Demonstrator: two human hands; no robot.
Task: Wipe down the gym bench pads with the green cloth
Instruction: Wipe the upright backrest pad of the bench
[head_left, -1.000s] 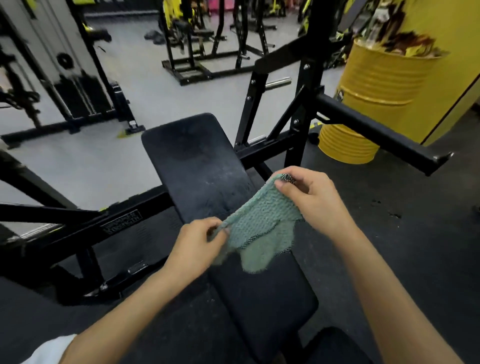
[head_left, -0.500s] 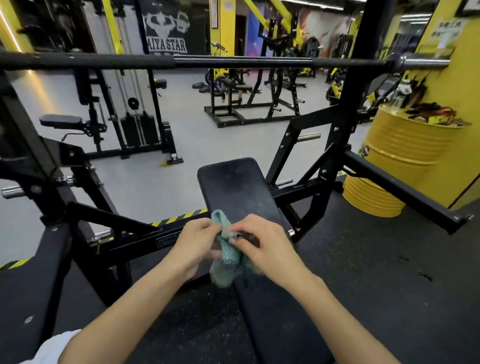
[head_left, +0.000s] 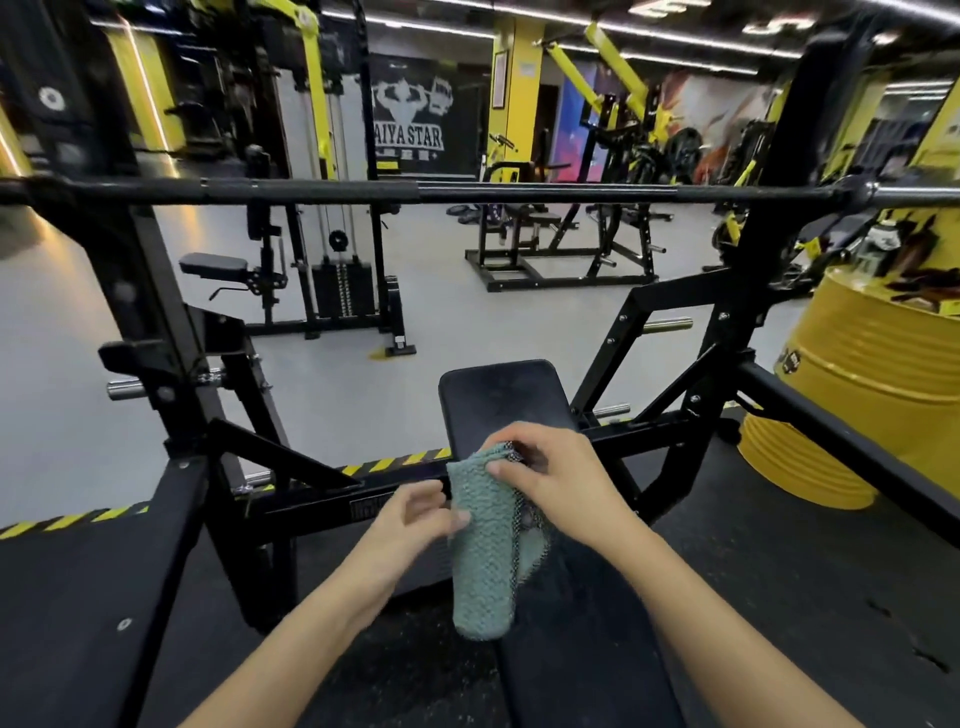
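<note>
1. One view, head camera. This entry covers two hands, the cloth and the bench.
2. Green cloth (head_left: 483, 551): folded into a long narrow strip. It hangs just toward 6 o'clock of frame centre, over the left edge of the bench pad (head_left: 504, 400). Whether its lower end touches the pad cannot be told.
3. Right hand (head_left: 550, 478): at 1 o'clock of the cloth, with fingers curled round its upper end and thumb on the front face — grasping it.
4. Left hand (head_left: 410, 525): at 9 o'clock of the cloth, with fingertips at its edge. Blur hides whether they pinch it or merely touch.
5. Bench pad: black, running from 6 o'clock up to mid-frame, with greyish marks on its bare far end.
6. Surroundings: a barbell (head_left: 467, 193) crosses at 12 o'clock on a black rack (head_left: 769, 171), and a yellow drum (head_left: 857, 395) stands at 3 o'clock.
7. Step in hand, by judgement: shaping the cloth into a wiping fold, with wiping proper not yet under way.
8. Next move calls for laying the fold flat on the pad under a palm, then firm strokes along its length — far end included.
</note>
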